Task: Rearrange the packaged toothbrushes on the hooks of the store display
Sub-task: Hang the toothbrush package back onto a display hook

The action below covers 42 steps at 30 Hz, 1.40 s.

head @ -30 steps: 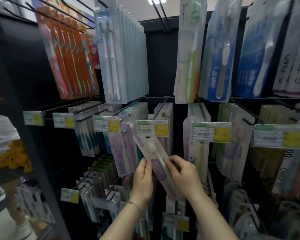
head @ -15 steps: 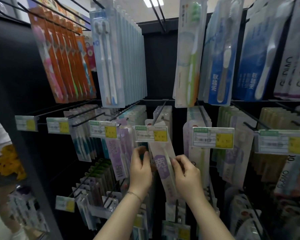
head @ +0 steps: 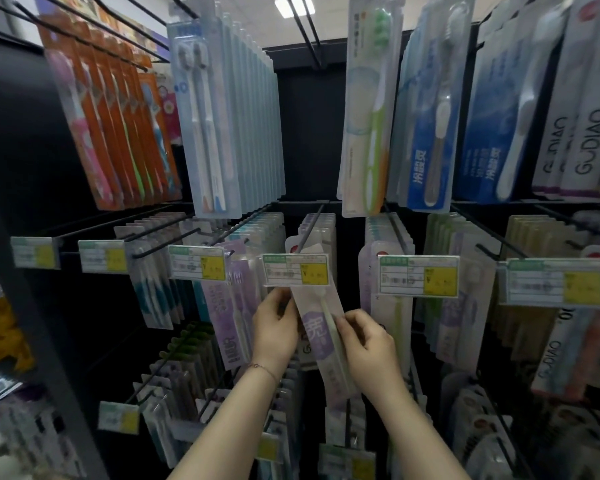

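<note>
the left hand [head: 274,327] grasps the left edge of a pale toothbrush pack [head: 321,308], fingers curled round it and fingertips up near the lower edge of a price tag [head: 296,270]. the right hand [head: 364,341] pinches the pack's right edge, thumb and curled fingers closed on the card beside the white brush handle. the pack hangs nearly upright between the two hands, its foot tilted slightly toward 5 o'clock, with a purple patch at its middle. its top passes behind the price tag and shows again above it, touching the black hook [head: 310,225] that runs back toward 12 o'clock; whether the pack's hole is threaded on the hook cannot be told. a thin bracelet [head: 262,368] circles the left wrist. at 9 o'clock of the held pack hang purple packs [head: 222,313] on the neighbouring hook. at 3 o'clock a pack with a green handle [head: 399,327] hangs under another tag. higher up, at 11 o'clock, hangs a thick row of pale blue packs [head: 229,116], with orange packs [head: 108,116] further toward 10 o'clock. at 1 o'clock hang a green toothbrush pack [head: 368,109] and, just beside it, a blue pack [head: 426,133].
</note>
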Motion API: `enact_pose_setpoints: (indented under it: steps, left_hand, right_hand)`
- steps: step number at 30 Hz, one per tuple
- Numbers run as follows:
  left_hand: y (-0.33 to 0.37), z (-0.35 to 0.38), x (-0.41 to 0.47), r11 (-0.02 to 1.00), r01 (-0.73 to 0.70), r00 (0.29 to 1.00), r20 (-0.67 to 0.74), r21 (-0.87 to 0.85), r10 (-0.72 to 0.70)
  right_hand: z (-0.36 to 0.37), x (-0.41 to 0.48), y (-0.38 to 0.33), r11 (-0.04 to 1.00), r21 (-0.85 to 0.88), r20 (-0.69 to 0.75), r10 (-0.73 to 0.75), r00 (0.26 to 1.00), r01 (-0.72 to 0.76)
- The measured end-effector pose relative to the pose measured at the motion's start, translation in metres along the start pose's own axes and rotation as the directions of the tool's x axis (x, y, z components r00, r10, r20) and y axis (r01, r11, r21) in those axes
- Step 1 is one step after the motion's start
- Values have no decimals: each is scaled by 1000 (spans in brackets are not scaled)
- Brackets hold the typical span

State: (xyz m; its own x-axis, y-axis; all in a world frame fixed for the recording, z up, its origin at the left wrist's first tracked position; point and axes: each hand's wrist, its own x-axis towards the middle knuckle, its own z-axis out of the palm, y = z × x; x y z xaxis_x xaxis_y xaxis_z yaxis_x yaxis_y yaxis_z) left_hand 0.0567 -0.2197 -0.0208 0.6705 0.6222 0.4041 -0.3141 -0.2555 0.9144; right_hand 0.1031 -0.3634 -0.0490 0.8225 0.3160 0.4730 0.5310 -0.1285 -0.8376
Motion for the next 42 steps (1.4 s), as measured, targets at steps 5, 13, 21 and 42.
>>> enact_pose_setpoints:
  steps: [5,13,21,42]
  left_hand:
    - [1,-2,3,999,4,1000,-29,33,-3]
    - [1,-4,18,971,81,992,-114,227,-56]
    - [2,-3,14,984,83,994,-83,156,-71]
    - [2,-3,3,989,44,996,-85,138,-33]
  right_hand:
    - [2,-1,-3,1000,-16,-3,17,1000,-17]
    - [12,-1,-16,997,7,-35,79,996,-78]
    - [20,-3,-19,994,-2,-47,111,993,-111]
    - [10,-2,-27,982,-45,-50,181,982,-184]
